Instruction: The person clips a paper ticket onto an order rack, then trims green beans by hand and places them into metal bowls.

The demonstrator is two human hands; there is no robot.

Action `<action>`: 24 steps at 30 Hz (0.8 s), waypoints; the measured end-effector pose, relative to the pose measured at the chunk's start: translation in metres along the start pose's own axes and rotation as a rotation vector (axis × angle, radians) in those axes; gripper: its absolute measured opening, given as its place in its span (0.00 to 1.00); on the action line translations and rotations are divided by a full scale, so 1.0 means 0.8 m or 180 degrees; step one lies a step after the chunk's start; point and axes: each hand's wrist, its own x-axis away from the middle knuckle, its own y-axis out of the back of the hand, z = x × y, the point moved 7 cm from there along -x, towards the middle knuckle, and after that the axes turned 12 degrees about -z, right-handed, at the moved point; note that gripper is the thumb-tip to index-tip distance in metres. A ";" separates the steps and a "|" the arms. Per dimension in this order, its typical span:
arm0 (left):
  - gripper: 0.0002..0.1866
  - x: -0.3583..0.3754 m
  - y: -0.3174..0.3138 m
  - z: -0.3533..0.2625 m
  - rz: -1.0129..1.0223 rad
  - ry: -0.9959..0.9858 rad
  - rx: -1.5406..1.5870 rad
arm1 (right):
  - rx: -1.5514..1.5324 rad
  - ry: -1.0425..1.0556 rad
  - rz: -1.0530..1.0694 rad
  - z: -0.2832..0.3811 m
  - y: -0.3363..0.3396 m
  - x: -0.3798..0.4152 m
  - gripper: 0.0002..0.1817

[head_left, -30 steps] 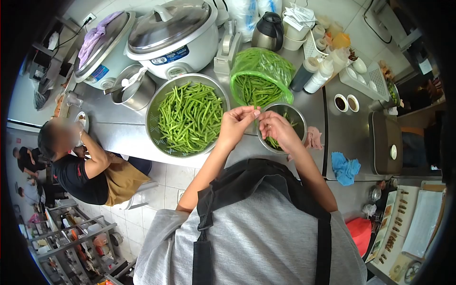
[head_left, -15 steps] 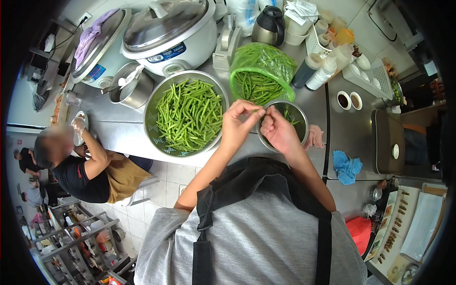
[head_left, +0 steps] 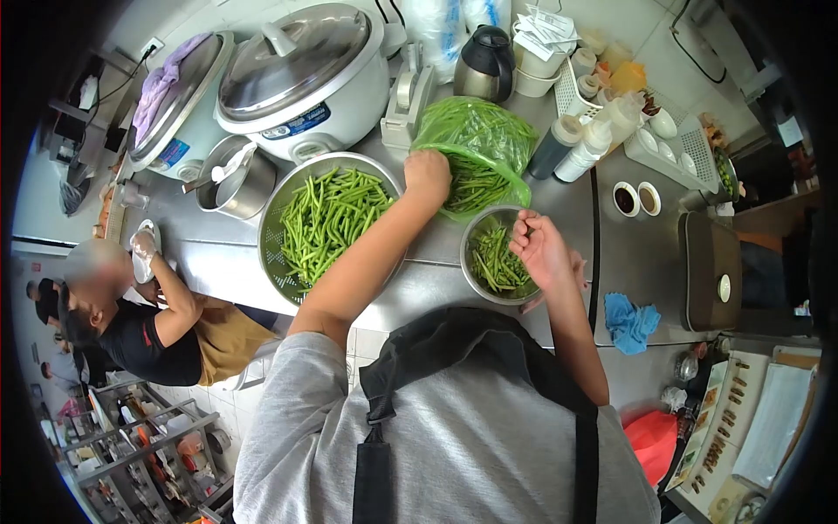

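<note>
My left hand (head_left: 428,178) is closed at the left side of the opening of a green plastic bag (head_left: 489,122) full of green beans. Its fingertips are hidden, so what it grips does not show. Curled fingers form my right hand (head_left: 545,251), held over the right rim of a small metal bowl (head_left: 472,272); anything inside them is too small to make out. Short bean pieces (head_left: 499,262) lie in that bowl. To the left, a large metal colander (head_left: 269,229) holds a heap of green beans (head_left: 332,218).
Two rice cookers (head_left: 292,79), a metal pot (head_left: 249,179) and a tape dispenser (head_left: 407,109) line the back. Sauce bottles (head_left: 583,148), a thermos (head_left: 484,65) and a blue cloth (head_left: 632,321) are on the right. A co-worker (head_left: 161,323) sits at the left.
My hands were together above the small bowl and have parted. The left went up and left to the bag; the right shifted right, uncovering the bean pieces in the bowl.
</note>
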 end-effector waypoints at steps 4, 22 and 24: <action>0.10 -0.007 0.004 0.001 0.0130 0.0066 0.0266 | 0.0696 0.0471 0.0004 0.018 -0.007 0.013 0.14; 0.14 0.093 0.081 0.024 -0.0065 0.1066 0.4383 | 0.3923 0.1290 0.0726 -0.044 -0.065 0.008 0.17; 0.11 0.105 0.074 0.014 0.0193 0.1288 0.5142 | 0.3634 0.0566 0.0649 -0.052 -0.060 0.016 0.17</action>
